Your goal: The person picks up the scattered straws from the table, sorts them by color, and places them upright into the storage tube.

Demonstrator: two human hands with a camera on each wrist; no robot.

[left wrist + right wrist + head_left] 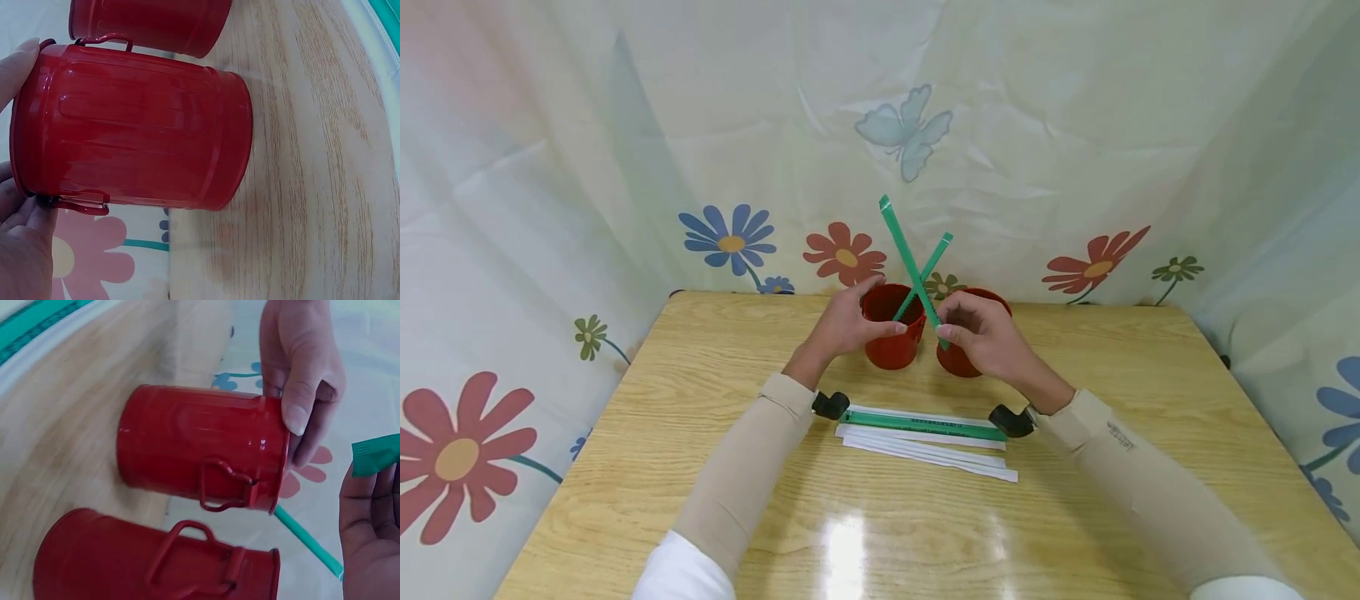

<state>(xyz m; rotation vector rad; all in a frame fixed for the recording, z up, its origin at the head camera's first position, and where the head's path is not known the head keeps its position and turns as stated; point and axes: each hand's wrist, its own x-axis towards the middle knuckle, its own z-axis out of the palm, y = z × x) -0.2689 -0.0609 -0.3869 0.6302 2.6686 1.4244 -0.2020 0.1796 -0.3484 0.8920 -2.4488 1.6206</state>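
Note:
My left hand (850, 321) grips the upper rim of the left red bucket (891, 354), its thumb on the near side. That bucket, with small wire-like side handles, stands upright in the left wrist view (137, 125). Out of its mouth leans a slim green paper-wrapped stick (936, 257). My right hand (988, 333) pinches a second green paper-wrapped stick (897, 229) near its lower end, tilted up to the left and crossing the first in the head view. Behind the right hand, partly hidden, stands the right red bucket (955, 363).
In front of the buckets, another green wrapped stick (925, 422) lies crosswise among several white wrapped sticks (925, 455). The wooden table (745, 350) ends at a flowered fabric backdrop (1000, 192). Black wrist cameras (1011, 421) hang under both forearms.

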